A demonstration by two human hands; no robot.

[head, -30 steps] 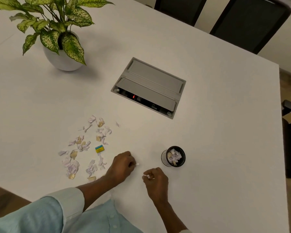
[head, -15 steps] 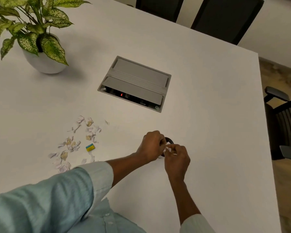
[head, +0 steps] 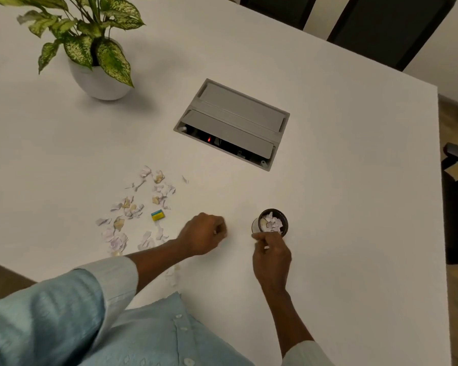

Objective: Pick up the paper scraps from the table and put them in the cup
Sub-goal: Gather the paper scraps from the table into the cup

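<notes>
**Two hands near a cup of paper scraps**

On a white table [head: 328,207], a small dark round cup [head: 272,223] holds torn white paper bits. The right hand [head: 271,256], just beside the cup's near rim, pinches a small white scrap. The left hand [head: 201,233] is curled closed; whether it holds anything is unclear. Loose white and tan paper scraps [head: 132,210] lie scattered left of it.

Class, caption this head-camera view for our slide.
Two hands beside a cup part-filled with paper scraps.

No text, label or number can be read anywhere
</notes>
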